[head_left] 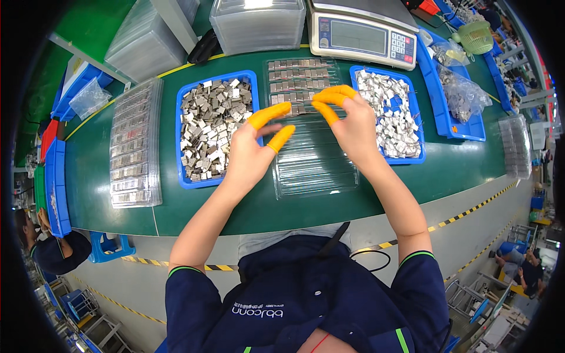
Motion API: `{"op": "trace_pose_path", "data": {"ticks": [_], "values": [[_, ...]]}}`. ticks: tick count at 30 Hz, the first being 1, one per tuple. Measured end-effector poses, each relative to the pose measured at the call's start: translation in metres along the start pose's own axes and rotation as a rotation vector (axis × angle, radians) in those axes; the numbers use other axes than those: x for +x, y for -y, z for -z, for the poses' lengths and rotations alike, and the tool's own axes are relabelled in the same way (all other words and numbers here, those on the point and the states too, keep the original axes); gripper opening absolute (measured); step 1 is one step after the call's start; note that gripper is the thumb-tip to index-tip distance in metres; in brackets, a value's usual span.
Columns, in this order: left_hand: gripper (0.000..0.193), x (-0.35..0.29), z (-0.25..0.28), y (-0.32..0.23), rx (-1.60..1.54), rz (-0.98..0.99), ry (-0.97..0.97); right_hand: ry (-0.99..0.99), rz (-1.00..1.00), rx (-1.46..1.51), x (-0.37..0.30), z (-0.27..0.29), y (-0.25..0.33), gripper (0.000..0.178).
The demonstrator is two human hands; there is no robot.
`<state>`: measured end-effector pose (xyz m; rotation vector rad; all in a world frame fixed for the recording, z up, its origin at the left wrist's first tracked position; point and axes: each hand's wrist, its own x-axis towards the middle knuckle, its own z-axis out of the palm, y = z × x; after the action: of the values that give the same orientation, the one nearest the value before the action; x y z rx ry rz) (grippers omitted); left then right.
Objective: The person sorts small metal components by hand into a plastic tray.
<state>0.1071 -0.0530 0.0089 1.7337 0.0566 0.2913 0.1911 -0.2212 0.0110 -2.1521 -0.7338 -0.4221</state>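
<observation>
A clear plastic blister tray (315, 159) lies in front of me. Its far rows hold small metal connector shells (297, 73), while the near grooves are bare. Over the tray's left edge is my left hand (253, 144), open, thumb and forefinger apart with nothing seen between them. My right hand (356, 120) is above the tray's filled rows, its thumb and fingertips drawn together in a pinch. Whatever is between them is too small to make out. Both hands wear yellow finger cots. Left of the tray, a blue bin (181, 153) holds loose metal shells (212, 117).
Another blue bin (421, 150) at right holds small white pieces (391, 126). A digital scale (359, 38) and stacked clear trays (256, 26) stand at the back. A filled tray stack (135, 144) lies left. A blue bin with plastic bags (465, 97) sits far right.
</observation>
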Motion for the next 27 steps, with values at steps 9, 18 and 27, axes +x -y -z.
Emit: {"op": "trace_pose_path", "data": {"ticks": [9,18,27], "values": [[0.037,0.01,-0.013,0.021,0.966,-0.52,0.263,0.052,0.337,-0.411,-0.012,-0.02,-0.015,0.019],[0.039,0.009,-0.016,0.028,0.975,-0.479,0.293,0.152,0.146,-0.225,-0.014,-0.019,-0.023,0.013],[0.033,0.017,0.001,0.003,0.977,-0.494,0.184,0.058,0.118,-0.157,-0.002,0.001,-0.023,0.013]]}}
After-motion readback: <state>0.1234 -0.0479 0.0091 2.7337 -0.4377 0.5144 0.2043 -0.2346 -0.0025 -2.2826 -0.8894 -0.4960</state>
